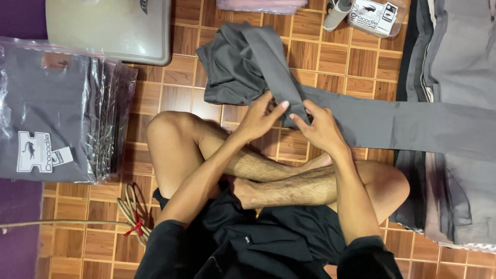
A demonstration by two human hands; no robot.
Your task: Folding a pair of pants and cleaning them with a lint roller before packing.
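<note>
The person sat cross-legged on the wooden parquet floor [181,93], and both hands met on a grey garment [248,67] lying just beyond the shins. The left hand [258,120] had its fingers curled around the near edge of a folded grey strip of that cloth, thumb and forefinger closed on it. The right hand [321,126] pinched the same strip from the other side, fingertips pressed to the fabric and touching those of the left. The garment's bunched bulk lay above the hands toward the far edge of the floor, while one long grey leg of it ran off to the right, across a stack of grey clothes [454,51] heaped along the right edge (several shades of grey, layered). At the left edge sat a stack of bagged grey garments [57,113] in clear plastic, well apart from the hands. Beyond it, at the far left corner, lay a pale flat lid-like panel [111,28]. Near the far right lay a small packaged item [373,16] beside a pale rolled object [336,13]. A coil of beige cord [135,212] with a red tie rested by the left knee. Only the person's own bare legs lay between body and cloth.
</note>
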